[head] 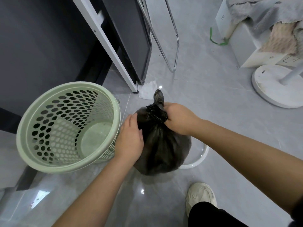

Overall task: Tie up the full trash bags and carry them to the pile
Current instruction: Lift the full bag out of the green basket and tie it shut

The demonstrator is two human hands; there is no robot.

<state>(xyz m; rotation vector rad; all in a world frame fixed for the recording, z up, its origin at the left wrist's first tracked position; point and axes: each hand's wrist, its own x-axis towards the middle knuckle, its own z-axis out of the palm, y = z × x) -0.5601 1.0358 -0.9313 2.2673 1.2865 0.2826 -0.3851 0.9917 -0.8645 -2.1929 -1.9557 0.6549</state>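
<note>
Nearby, a green basket (pixel 70 85) stands just left of the black trash bag (pixel 164 149), its bare bottom showing; a paper scrap (pixel 147 91) lies beyond. The bag sits bulging on the tile floor (pixel 213 112), contents hidden. The right hand (pixel 178 118) grips its twisted neck; the left hand (pixel 129 138) presses flat against its side.

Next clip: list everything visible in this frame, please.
trash bag: one, black, floor at centre, neck twisted up
basket: one, pale green, perforated, floor left of the bag
paper scrap: one, white, floor beyond the bag
round stand base: one, white, right edge
strap: one, green, floor upper right
box: one, white, upper right, under a grey cloth
shoe: one, cream, bottom right
left hand: one, pressing the bag's side
right hand: one, gripping the bag's neck
</note>
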